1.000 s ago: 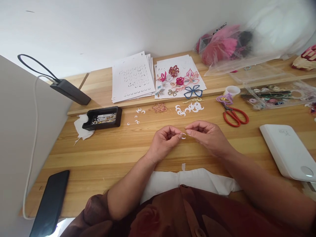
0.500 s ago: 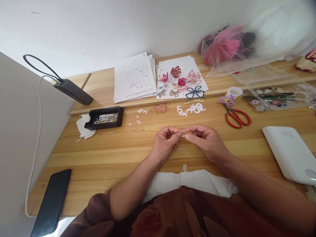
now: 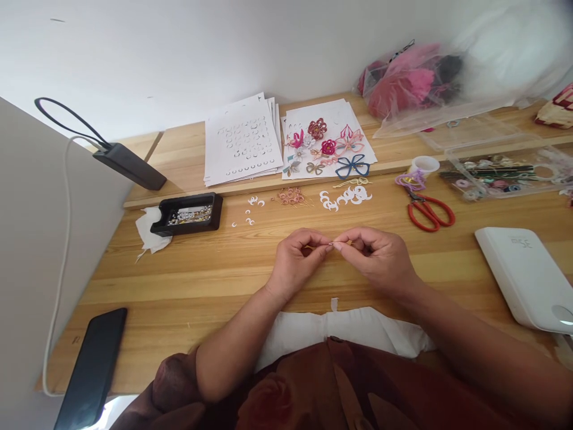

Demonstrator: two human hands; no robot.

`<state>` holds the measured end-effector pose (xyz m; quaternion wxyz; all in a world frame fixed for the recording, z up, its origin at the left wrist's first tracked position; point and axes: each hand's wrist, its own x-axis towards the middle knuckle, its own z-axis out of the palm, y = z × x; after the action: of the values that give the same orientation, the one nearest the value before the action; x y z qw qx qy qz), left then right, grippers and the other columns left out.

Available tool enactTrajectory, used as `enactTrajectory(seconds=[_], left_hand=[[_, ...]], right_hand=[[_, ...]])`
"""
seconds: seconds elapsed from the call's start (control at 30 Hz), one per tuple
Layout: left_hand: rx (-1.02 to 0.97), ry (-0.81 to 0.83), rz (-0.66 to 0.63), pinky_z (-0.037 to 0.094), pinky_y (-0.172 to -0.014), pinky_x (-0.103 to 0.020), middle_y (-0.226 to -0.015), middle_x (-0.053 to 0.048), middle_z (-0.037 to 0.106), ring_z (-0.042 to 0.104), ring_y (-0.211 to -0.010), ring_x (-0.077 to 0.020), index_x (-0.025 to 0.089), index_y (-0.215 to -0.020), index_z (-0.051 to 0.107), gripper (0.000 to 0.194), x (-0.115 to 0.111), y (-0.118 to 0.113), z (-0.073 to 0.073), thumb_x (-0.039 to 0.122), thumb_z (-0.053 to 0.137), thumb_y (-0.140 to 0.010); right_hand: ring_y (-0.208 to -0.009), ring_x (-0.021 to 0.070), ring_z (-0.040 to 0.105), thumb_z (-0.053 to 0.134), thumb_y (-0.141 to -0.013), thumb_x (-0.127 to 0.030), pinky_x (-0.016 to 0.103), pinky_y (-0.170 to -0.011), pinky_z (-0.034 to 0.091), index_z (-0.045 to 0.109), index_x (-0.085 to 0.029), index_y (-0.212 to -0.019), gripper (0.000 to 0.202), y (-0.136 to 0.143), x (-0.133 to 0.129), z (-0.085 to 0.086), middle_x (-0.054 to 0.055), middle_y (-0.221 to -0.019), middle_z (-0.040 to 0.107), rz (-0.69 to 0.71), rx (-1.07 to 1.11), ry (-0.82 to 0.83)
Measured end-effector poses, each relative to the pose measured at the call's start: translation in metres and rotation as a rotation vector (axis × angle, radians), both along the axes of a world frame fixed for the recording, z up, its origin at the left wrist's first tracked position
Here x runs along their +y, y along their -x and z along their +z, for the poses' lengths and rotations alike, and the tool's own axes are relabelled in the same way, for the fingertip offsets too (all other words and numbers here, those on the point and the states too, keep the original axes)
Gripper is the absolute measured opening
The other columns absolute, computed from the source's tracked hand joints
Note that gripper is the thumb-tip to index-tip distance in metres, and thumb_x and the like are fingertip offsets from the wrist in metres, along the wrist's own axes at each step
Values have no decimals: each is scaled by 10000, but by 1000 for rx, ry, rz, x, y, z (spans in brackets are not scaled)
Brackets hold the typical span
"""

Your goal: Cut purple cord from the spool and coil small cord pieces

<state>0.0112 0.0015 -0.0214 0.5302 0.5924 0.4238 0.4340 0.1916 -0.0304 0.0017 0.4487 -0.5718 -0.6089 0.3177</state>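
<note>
Left of the scissors (image 3: pixel 428 210), left hand (image 3: pixel 296 260) + right hand (image 3: pixel 381 257) pinch a tiny piece (image 3: pixel 332 243); pink loops (image 3: pixel 292 194) look done, white crescents (image 3: pixel 359 195) don't tho.

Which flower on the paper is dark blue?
The open-looped flower near its white paper's front right corner; the others look pink, red, pale or olive.

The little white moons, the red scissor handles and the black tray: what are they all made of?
White moons: probably paper or card, because they look thin, flat and matt.

Scissor handles: likely plastic or a plastic coating; they're smooth and evenly red.

Black tray: probably plastic, with thick, dull, one-colour walls.
</note>
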Motion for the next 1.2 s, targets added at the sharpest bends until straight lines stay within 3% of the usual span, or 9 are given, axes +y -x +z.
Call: enactTrajectory(seconds=[0.23, 0.47, 0.67, 0.93, 1.2], left_hand=[[-137, 19, -76, 549, -794, -308, -891, -67, 724, 670, -838, -166, 161, -834, 730, 199, 1, 2, 5, 331, 831, -821], [-183, 63, -149, 535, -735, -272, -877, -54, 717, 649, -781, -138, 156, -843, 745, 207, 3, 5, 8, 327, 859, -818], [-207, -79, -134, 562, -806, -282, -912, -65, 721, 682, -870, -157, 171, -830, 774, 138, 3, 7, 13, 272, 866, -815], [-113, -286, -190, 566, -861, -316, -925, -77, 738, 690, -908, -176, 188, -845, 772, 88, 5, 13, 22, 257, 814, -880], [8, -510, -161, 565, -874, -295, -977, -71, 731, 704, -932, -162, 186, -886, 767, 29, 3, 16, 33, 193, 793, -895]], right_hand=[[-479, 82, 447, 722, -886, -217, 233, -468, 341, 796, -197, -880, 77, -4, -2, 2, -67, -543, 528, 56, -93, -174], [-512, 75, 532, 737, -895, -155, 224, -503, 399, 787, -215, -902, 78, -9, -1, 2, -37, -666, 706, 125, -194, -320], [-495, 94, 566, 729, -916, -184, 240, -497, 432, 773, -234, -899, 68, -9, -2, 5, -30, -658, 724, 114, -211, -363], [-544, 110, 617, 720, -938, -144, 254, -527, 457, 748, -266, -975, 131, -10, -3, 12, -22, -712, 742, 155, -333, -580], [-552, 108, 512, 728, -938, -125, 247, -524, 414, 727, -229, -1019, 132, -15, -7, 16, -26, -660, 637, 189, -465, -714]])
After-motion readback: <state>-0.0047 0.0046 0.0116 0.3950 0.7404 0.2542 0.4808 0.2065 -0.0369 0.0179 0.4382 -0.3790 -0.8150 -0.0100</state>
